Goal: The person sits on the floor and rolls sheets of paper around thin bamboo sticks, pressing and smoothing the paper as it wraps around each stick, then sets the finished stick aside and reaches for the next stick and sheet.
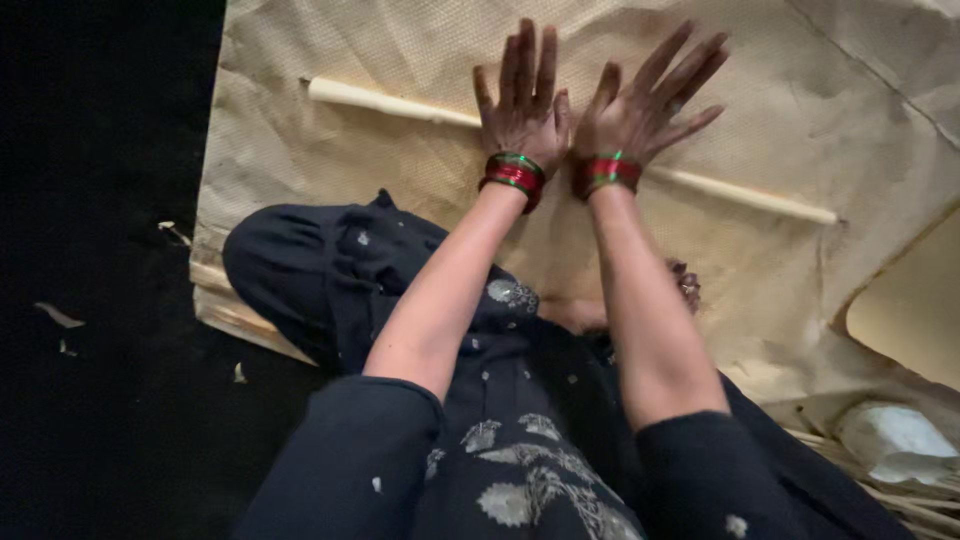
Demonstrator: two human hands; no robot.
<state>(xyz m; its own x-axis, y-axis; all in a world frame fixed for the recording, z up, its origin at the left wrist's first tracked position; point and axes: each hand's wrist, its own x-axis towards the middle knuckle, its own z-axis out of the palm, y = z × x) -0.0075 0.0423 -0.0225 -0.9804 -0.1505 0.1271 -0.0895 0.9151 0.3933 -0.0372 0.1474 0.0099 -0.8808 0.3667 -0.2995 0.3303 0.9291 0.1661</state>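
left hand (522, 100): flat, fingers spread, palm down on the pale rod (400, 103); not gripping, just pressing on top
right hand (640, 105): same, splayed wide, palm on the rod just beside the left; thumbs close together, can't tell if they touch
rod: long, thin, cream-coloured stick; lies at a slant across the sheet, higher at the left end, lower at the right; both ends stick out well past the hands, middle hidden under the palms
sheet (300, 160): tan, textured paper or cloth, creased; spread under the rod, covers most of the upper view
bangles (514, 174): red and green stack on each wrist, just behind the palms
arms: bare forearms, stretched straight out from the body, near parallel
clothing (500, 480): dark fabric with pale woven motifs, sleeves pushed up to the elbows; knee or lap lying over the near edge of the sheet
boards (225, 305): pale wooden edges showing under the sheet's left corner
floor (100, 250): dark, a few pale scraps scattered at left
white bundle (895, 440): crumpled, lower right, on thin pale sticks; well apart from the hands
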